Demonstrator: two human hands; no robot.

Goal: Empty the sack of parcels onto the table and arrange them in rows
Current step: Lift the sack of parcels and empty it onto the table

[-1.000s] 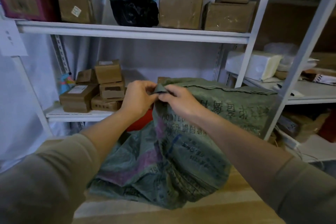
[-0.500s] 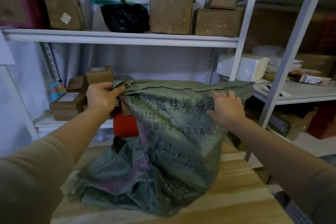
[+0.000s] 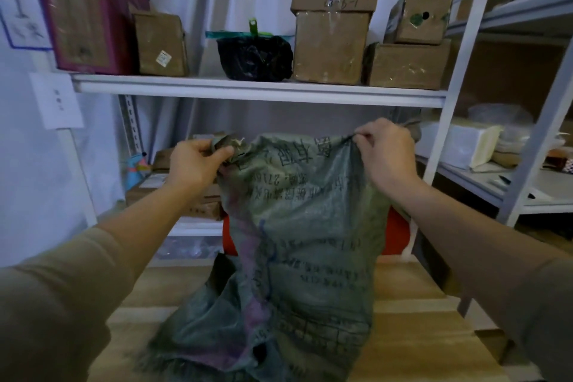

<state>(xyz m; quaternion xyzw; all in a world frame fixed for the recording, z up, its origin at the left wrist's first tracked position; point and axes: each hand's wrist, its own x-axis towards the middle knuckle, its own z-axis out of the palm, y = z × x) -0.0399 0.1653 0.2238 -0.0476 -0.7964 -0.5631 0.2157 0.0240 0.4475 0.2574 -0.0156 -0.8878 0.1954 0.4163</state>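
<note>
While both arms reach forward in tan sleeves, the left hand (image 3: 197,164) and the right hand (image 3: 387,150) each grip an upper corner of the green woven sack (image 3: 304,242), holding it up above the wooden tabletop (image 3: 412,335). The left fingers (image 3: 221,153) are curled round a bunched fold of fabric at the sack's upper left corner. The right fingers (image 3: 364,136) pinch the upper right edge, with the thumb and forefinger closed on the cloth. The sack hangs upright between the two hands, with dark printed characters across its front face. Its lower end lies crumpled and spread on the tabletop, near the front edge. No parcels can be seen through the fabric; whether the sack holds any cannot be told.

Behind the sack stands a red object (image 3: 398,234), partly hidden by it. A white metal shelf (image 3: 257,90) runs across the view above the hands. It carries a dark red box (image 3: 86,15), several taped cardboard boxes (image 3: 331,40) and a black plastic bag (image 3: 254,56). A lower shelf to the left holds more small cardboard boxes (image 3: 198,205), partly hidden by the left forearm. A second shelving unit to the right holds a white wrapped package (image 3: 455,146).
</note>
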